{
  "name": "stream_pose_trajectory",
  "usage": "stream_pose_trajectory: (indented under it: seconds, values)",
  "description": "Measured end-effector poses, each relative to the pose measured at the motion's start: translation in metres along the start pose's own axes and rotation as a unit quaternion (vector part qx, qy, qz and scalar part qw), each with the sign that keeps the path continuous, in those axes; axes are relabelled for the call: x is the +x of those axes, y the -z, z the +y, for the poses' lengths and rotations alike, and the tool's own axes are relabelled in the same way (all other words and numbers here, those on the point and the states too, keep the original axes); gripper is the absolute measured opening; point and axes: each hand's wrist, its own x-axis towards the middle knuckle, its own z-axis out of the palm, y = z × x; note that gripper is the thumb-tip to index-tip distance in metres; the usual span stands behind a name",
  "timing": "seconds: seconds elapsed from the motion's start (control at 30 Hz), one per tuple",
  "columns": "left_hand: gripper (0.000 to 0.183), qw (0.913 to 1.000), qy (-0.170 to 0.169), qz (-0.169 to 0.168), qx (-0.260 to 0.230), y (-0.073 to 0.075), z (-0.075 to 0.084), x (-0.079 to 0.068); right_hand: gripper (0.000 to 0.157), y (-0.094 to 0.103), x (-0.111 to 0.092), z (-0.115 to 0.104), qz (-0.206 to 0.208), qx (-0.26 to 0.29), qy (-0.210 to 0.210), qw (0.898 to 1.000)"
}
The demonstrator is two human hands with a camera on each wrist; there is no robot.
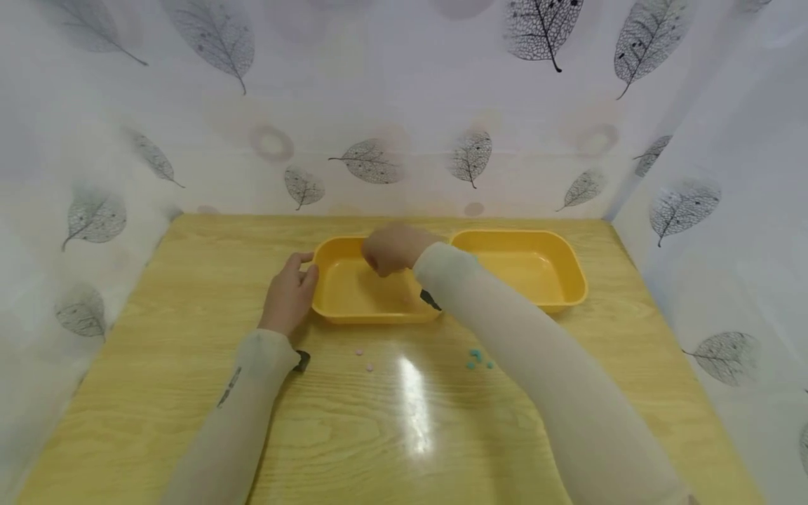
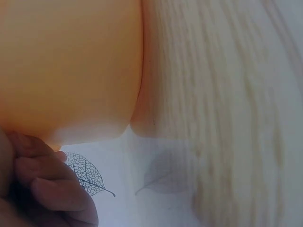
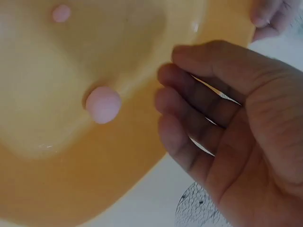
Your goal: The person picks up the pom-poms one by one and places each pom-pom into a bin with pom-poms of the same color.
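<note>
My left hand (image 1: pixel 290 294) is at the left end of a yellow tray (image 1: pixel 379 318), its thumb at the rim and its fingers against the outer wall. In the left wrist view, curled fingers (image 2: pixel 59 184) lie close against the tray's side. Over the inside of the same tray hovers my right hand (image 1: pixel 398 249), bent at the wrist. The right wrist view shows its fingers (image 3: pixel 189 118) loosely bent, holding nothing. A pink ball (image 3: pixel 103 105) lies in the tray a short way from those fingertips, with another pink ball (image 3: pixel 61 13) farther off.
Beside the first tray stands a second yellow tray (image 1: pixel 562 306), partly behind the right sleeve. Two small pink pieces (image 1: pixel 369 368) lie on the wooden table (image 1: pixel 341 435), and several teal pieces (image 1: pixel 476 356) lie farther right. A leaf-print curtain (image 1: pixel 404 91) hangs behind and at both sides.
</note>
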Motion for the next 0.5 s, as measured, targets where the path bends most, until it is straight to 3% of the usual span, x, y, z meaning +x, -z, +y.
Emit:
stream_pose_trajectory:
  seconds: [0.17, 0.33, 0.5]
  values:
    - [0.050, 1.0000, 0.000, -0.002, 0.001, -0.002, 0.002, 0.000, 0.026, -0.007, -0.003, -0.019, -0.085, -0.026, -0.013, 0.996]
    - [0.051, 1.0000, 0.000, -0.005, 0.002, -0.003, 0.003, 0.001, 0.014, -0.010, -0.020, -0.037, -0.065, -0.035, -0.036, 0.997]
    - [0.051, 1.0000, 0.001, -0.004, 0.002, -0.003, 0.004, 0.001, 0.016, -0.021, -0.013, -0.038, -0.065, -0.073, -0.031, 0.995]
